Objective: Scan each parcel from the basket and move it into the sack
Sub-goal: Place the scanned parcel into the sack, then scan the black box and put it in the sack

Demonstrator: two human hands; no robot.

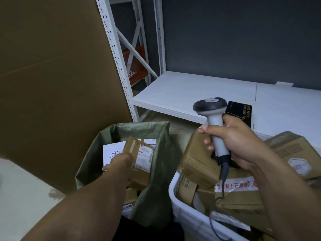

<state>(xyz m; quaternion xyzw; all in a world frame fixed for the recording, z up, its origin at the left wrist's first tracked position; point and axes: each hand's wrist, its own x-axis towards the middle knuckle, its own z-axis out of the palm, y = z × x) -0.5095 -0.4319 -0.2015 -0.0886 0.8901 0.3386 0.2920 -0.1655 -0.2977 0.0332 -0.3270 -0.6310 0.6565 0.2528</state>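
My left hand (119, 161) grips a small brown cardboard parcel (141, 159) with a white label, inside the mouth of the green woven sack (156, 180). A white parcel (111, 150) lies in the sack behind it. My right hand (238, 145) holds a grey handheld scanner (214, 122) upright by its handle, its cable hanging down. The scanner is above the white basket (184, 216), which holds several brown cardboard parcels (196, 162).
A large cardboard sheet (57, 75) stands at the left behind the sack. A white metal shelf (191, 91) runs across the back, with a black box (240, 110) on it. An orange crate (135, 66) sits beyond the shelf posts.
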